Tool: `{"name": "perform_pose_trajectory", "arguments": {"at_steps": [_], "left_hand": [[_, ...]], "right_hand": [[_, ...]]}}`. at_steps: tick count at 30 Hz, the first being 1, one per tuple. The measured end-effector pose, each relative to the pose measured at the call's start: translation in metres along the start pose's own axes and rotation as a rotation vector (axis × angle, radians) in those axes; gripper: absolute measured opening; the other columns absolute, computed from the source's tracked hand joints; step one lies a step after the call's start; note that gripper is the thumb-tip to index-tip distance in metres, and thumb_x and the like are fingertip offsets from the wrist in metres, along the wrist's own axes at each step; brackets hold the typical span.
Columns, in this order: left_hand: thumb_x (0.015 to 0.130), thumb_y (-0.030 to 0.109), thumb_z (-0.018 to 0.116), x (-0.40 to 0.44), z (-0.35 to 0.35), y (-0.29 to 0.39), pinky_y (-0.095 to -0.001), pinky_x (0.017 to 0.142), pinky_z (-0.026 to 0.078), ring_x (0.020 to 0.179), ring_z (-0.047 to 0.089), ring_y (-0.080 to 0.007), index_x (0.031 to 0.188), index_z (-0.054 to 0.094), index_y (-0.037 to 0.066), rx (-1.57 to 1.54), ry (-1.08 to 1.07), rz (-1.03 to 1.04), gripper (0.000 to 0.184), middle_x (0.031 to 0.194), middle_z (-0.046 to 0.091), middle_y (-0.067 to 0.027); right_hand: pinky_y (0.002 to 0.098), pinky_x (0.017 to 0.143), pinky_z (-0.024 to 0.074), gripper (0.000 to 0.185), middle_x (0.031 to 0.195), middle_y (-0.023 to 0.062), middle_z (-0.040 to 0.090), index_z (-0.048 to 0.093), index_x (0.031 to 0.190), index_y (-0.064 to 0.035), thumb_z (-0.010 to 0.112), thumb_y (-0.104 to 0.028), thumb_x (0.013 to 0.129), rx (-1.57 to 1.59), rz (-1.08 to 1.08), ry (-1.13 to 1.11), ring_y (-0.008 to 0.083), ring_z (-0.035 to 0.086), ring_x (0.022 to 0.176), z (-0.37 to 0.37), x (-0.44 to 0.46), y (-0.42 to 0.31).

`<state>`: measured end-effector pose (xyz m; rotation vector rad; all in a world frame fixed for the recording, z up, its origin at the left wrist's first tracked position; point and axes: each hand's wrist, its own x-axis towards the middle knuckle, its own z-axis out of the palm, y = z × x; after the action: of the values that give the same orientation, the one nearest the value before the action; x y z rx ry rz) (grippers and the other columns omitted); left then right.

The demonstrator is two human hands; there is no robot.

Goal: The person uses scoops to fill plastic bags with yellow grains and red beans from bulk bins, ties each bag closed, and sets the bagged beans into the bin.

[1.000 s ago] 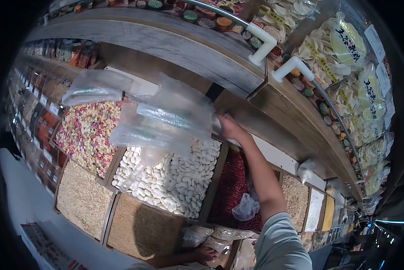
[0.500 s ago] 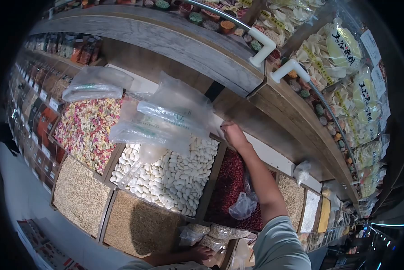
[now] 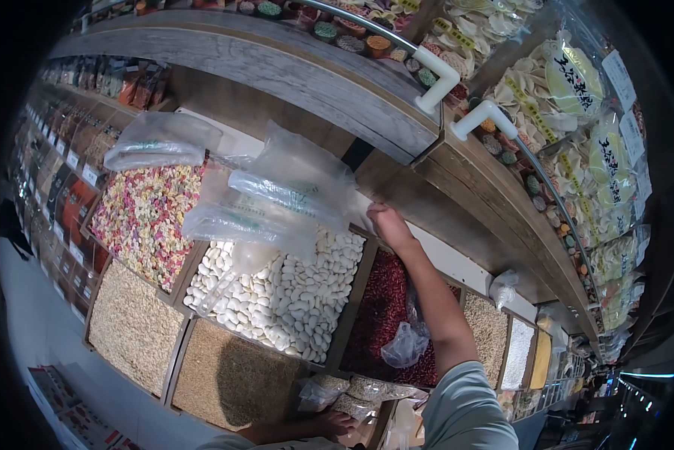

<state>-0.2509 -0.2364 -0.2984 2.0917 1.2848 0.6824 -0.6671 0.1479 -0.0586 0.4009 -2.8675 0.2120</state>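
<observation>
Stretched over the dark red bean bin (image 3: 374, 319), my right hand (image 3: 386, 223) is at the white ledge behind it, near the back edge of the bin. Its fingers are curled closed, and whatever they hold, if anything, is hidden. Lower down, my left hand (image 3: 337, 424) lies with fingers extended against clear bags of pale grain (image 3: 356, 405). A crumpled clear plastic bag (image 3: 404, 343) sits on the red beans below my right forearm. Left of the red beans is a bin of large white beans (image 3: 311, 289), with a clear scoop (image 3: 224, 289) lying in it.
Clear plastic bags (image 3: 277, 191) cover the back of the white beans. Bins of colourful flakes (image 3: 149, 217), pale oats (image 3: 130, 322) and brown grain (image 3: 202, 375) stand at left. A wooden shelf (image 3: 337, 97) with a metal rail and packaged goods overhangs the bins.
My right hand shifts very slightly at the ledge, its fingers still curled. Otherwise the scene stays the same.
</observation>
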Motion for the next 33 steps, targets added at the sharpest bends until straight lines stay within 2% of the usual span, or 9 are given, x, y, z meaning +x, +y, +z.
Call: {"name": "perform_pose_trajectory", "arguments": {"at_steps": [2,14,21,23,24,26,30,32,33], "left_hand": [[0.084,0.071,0.037,-0.001,0.005,-0.002,-0.0437,0.106,0.033,0.135,0.040,-0.0316,0.134,0.051,0.008,0.003,0.103,0.025,0.081,0.148,0.040,-0.0124],[0.086,0.066,0.037,-0.004,-0.016,0.002,-0.0464,0.102,0.038,0.128,0.047,-0.0345,0.133,0.051,0.005,-0.030,0.114,0.066,0.079,0.143,0.044,-0.0166],[0.085,0.066,0.039,-0.004,0.009,-0.004,-0.0479,0.107,0.033,0.135,0.040,-0.0361,0.136,0.049,0.004,-0.032,0.220,0.076,0.081,0.147,0.040,-0.0178],[0.082,0.047,0.053,-0.003,0.003,-0.002,-0.0456,0.095,0.043,0.119,0.050,-0.0309,0.125,0.055,0.007,-0.012,0.427,0.122,0.058,0.137,0.048,-0.0134],[0.082,0.047,0.053,-0.003,-0.002,-0.001,-0.0456,0.095,0.043,0.119,0.050,-0.0309,0.125,0.055,0.007,-0.012,0.427,0.121,0.058,0.137,0.048,-0.0134],[0.086,0.073,0.032,-0.003,-0.010,0.000,-0.0489,0.108,0.030,0.136,0.037,-0.0358,0.137,0.049,0.005,-0.036,0.047,0.036,0.086,0.149,0.038,-0.0179],[0.087,0.075,0.028,-0.005,-0.006,-0.001,-0.0486,0.105,0.032,0.134,0.039,-0.0362,0.135,0.049,0.004,-0.031,0.055,0.037,0.089,0.149,0.038,-0.0180],[0.086,0.075,0.028,-0.005,-0.002,-0.003,-0.0483,0.100,0.036,0.128,0.044,-0.0360,0.132,0.051,0.003,0.018,0.223,0.107,0.088,0.145,0.041,-0.0177],[0.086,0.075,0.028,-0.005,-0.002,-0.003,-0.0483,0.100,0.036,0.128,0.044,-0.0360,0.132,0.051,0.003,0.026,0.220,0.109,0.088,0.145,0.041,-0.0177]], "right_hand": [[0.0459,0.082,0.0508,0.010,0.091,0.0190,0.063,0.062,0.081,0.0000,0.057,0.003,0.074,-0.004,0.013,-0.051,0.0400,0.063,0.088,-0.001,0.000,0.000],[0.0482,0.078,0.0497,0.010,0.087,0.0205,0.061,0.059,0.080,-0.0016,0.054,0.006,0.075,0.055,0.135,-0.011,0.0414,0.062,0.087,-0.006,0.000,-0.011],[0.0483,0.081,0.0476,0.014,0.091,0.0287,0.060,0.059,0.088,0.0015,0.054,0.008,0.077,0.160,0.316,-0.106,0.0464,0.059,0.091,0.008,-0.004,0.006],[0.0479,0.083,0.0473,0.014,0.093,0.0304,0.060,0.059,0.089,0.0027,0.053,0.008,0.077,0.206,0.329,-0.126,0.0469,0.058,0.093,0.015,-0.005,0.012],[0.0478,0.084,0.0470,0.014,0.093,0.0307,0.060,0.058,0.089,0.0033,0.053,0.007,0.077,0.210,0.333,-0.113,0.0467,0.058,0.094,0.017,-0.006,0.014],[0.0476,0.085,0.0468,0.015,0.094,0.0310,0.060,0.058,0.090,0.0039,0.053,0.007,0.077,0.212,0.337,-0.096,0.0465,0.058,0.095,0.019,-0.009,0.016],[0.0472,0.085,0.0469,0.012,0.092,0.0294,0.061,0.060,0.087,0.0041,0.053,0.005,0.077,0.198,0.391,-0.102,0.0452,0.058,0.097,0.018,-0.015,0.018],[0.0466,0.085,0.0473,0.010,0.092,0.0287,0.061,0.060,0.086,0.0043,0.053,0.005,0.078,0.185,0.429,-0.123,0.0447,0.059,0.096,0.011,-0.021,0.020],[0.0454,0.085,0.0480,0.011,0.090,0.0280,0.062,0.060,0.089,0.0042,0.055,0.001,0.081,0.202,0.458,-0.107,0.0439,0.061,0.093,0.004,-0.025,0.021]]}}
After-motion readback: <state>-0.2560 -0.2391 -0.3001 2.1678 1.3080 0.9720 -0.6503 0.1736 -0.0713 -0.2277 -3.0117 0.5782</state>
